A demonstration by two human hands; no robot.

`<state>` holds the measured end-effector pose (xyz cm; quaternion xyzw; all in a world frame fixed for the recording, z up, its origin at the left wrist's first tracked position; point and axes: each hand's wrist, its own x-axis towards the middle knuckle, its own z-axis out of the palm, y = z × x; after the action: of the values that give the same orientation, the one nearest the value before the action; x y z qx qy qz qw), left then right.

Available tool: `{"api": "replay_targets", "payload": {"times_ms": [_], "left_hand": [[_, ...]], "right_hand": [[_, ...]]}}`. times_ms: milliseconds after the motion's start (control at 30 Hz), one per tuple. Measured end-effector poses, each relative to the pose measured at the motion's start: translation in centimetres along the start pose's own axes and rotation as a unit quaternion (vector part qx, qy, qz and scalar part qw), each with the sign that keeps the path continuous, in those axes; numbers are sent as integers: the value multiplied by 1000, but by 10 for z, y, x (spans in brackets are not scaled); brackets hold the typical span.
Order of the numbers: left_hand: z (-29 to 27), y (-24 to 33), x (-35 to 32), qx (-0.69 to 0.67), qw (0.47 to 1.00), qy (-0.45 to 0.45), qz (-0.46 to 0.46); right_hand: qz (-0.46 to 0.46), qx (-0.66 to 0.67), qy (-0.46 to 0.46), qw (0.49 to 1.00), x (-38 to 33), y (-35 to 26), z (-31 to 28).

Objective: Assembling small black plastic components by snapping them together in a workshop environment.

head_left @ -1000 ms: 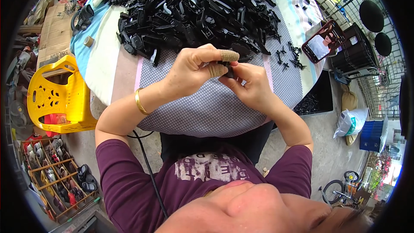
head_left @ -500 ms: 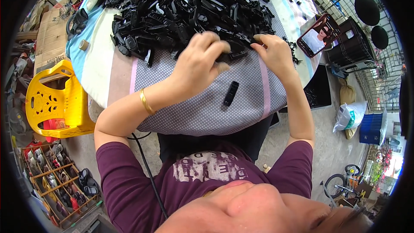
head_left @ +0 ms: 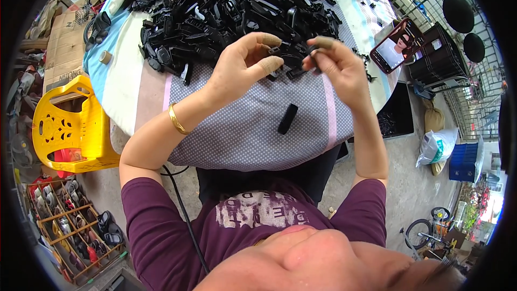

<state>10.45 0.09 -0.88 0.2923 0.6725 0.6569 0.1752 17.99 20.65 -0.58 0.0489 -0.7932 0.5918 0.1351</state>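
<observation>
A big heap of black plastic parts (head_left: 226, 11) covers the far half of a round table with a dotted grey cloth (head_left: 253, 134). My left hand (head_left: 239, 67) is raised over the heap's near edge, pinching a small black part (head_left: 274, 50) between taped thumb and forefinger. Just to its right, my right hand (head_left: 334, 67) holds another small black piece (head_left: 312, 49) at its fingertips, close to the left one. One finished black oblong piece (head_left: 287, 118) lies alone on the cloth below both hands.
A phone (head_left: 392, 46) with a lit screen stands at the table's right edge. A yellow plastic stool (head_left: 64, 124) is at the left, a shoe rack (head_left: 75, 231) below it. A black crate (head_left: 396, 116) and bags sit on the floor at the right.
Both hands left the heap and rose toward each other, each now pinching a small black part. The oblong piece dropped half a second ago still lies on the cloth.
</observation>
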Motion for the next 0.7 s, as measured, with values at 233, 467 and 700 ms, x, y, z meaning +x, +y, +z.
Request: {"api": "replay_targets", "payload": {"times_ms": [233, 467, 700], "left_hand": [[-5, -4, -7, -97, 994, -35, -20], [-12, -5, -10, -60, 998, -33, 5], [-8, -8, -13, -63, 997, -6, -32]], "right_hand": [[-32, -16, 4, 999, -6, -11, 39], [-29, 4, 15, 999, -7, -8, 48], [-170, -157, 42, 972, -4, -1, 50]]}}
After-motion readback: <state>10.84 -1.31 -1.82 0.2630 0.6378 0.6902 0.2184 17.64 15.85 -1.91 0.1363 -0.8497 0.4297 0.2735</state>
